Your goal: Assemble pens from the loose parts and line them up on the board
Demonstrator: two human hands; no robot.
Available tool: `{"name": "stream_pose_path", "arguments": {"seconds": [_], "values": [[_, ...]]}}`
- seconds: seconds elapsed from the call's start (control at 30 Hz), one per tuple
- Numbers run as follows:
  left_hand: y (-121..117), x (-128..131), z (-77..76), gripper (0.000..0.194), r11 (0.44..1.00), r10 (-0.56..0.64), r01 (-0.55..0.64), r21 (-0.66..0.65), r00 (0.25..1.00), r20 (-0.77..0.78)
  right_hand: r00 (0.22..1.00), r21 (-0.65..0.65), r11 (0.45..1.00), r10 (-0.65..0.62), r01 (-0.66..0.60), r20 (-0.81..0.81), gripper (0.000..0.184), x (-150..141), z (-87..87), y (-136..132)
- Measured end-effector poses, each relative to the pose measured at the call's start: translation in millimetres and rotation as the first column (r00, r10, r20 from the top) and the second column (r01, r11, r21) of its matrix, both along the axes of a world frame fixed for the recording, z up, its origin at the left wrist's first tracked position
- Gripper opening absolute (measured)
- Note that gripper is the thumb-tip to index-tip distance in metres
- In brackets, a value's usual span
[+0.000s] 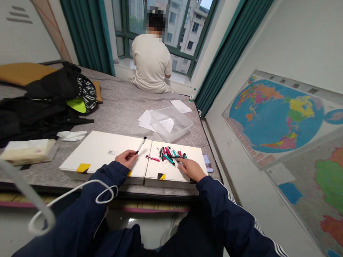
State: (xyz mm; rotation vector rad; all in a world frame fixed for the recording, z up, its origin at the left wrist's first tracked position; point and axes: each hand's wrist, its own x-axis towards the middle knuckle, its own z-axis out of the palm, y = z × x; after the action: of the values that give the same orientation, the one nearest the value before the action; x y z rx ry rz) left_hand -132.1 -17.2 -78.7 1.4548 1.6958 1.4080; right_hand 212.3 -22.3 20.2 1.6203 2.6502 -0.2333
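Holding pen: left grip | right grip: can't tell | boxes on grey surface | window

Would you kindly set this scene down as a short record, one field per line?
Left hand: holds a black-and-white pen, tilted upward
Right hand: at the edge of the pile of pens; whether it grips one is unclear
Pile colours: red, black, teal
Support: right-hand white box
Beyond: clear plastic bin, white papers beside it
Other person: seated by the window, back turned
Wall: world map
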Motion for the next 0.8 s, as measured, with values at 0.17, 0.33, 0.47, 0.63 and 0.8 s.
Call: {"name": "stream_pose_path", "arguments": {"seconds": [0.17, 0.33, 0.47, 0.63, 0.8], "values": [[-1.1, 2.0, 4.4, 0.034, 1.000, 0.014, -0.014, -0.017, 1.000, -0.005, 0.993, 0.070, 0.994, -0.077, 0.084, -0.090, 0.039, 5.5, -2.6, 2.6], [-1.8, 2.6, 5.7, 0.033, 1.000, 0.020, -0.020, -0.008, 1.000, -0.006, 0.991, 0.046, 0.993, -0.103, 0.107, -0.084, 0.037, 8.7, -2.4, -1.4], [-1.9, 2.9, 5.9, 0.034, 1.000, 0.012, -0.012, -0.012, 1.000, 0.002, 0.993, 0.022, 0.994, -0.104, 0.105, -0.057, 0.036, 8.2, -0.9, -4.9], [-2.3, 2.4, 4.6, 0.034, 1.000, 0.011, -0.011, -0.008, 1.000, 0.000, 0.992, 0.024, 0.993, -0.111, 0.112, -0.064, 0.035, 7.1, -0.1, -3.7], [-1.7, 1.7, 1.9, 0.034, 1.000, 0.011, -0.011, 0.001, 1.000, 0.004, 0.990, 0.043, 0.992, -0.112, 0.116, -0.087, 0.033, 10.6, -1.3, -2.1]]}}
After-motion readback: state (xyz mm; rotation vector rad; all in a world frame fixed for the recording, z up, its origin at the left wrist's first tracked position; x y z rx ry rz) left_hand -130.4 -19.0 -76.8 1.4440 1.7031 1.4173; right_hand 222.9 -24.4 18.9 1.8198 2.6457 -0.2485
